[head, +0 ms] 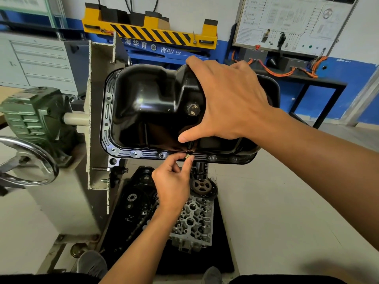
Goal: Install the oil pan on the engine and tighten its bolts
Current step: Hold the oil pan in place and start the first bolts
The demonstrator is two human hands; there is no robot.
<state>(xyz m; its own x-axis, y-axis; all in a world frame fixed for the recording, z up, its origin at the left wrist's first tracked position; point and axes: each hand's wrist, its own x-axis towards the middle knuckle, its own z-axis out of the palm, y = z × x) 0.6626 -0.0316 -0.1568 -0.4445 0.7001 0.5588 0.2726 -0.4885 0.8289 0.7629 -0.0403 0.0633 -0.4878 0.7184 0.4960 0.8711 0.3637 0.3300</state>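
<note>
Black pressed-steel oil pan (147,103) sits with its flange facing the camera on the engine, of which only a corner (113,161) shows below the pan's near left edge; the whole assembly hangs on a cream-painted engine stand (98,99). Right hand (229,99): spread wide, fingers straight, palm laid over the raised sump part of the pan, thumb reaching down toward the near wall; it presses and does not grasp. The drain plug (193,109) shows just left of that palm. Left hand (172,181): fingers curled, thumb and forefinger pinching a small brass-coloured bolt (187,156) at the near flange (143,154), about midway along it. How deep the bolt sits cannot be told. More flange holes lie on either side of it; whether they carry bolts is unclear. Left of the stand: a green gearbox (30,111) and a chromed handwheel (30,158). On the floor below: a black mat (223,242) with a bare aluminium cylinder head (192,222), a toothed sprocket (202,185) and other dark parts. Behind: a yellow and black striped lift (149,31) and a wiring display board (287,21). A grey shoe (92,263) at the bottom edge.
</note>
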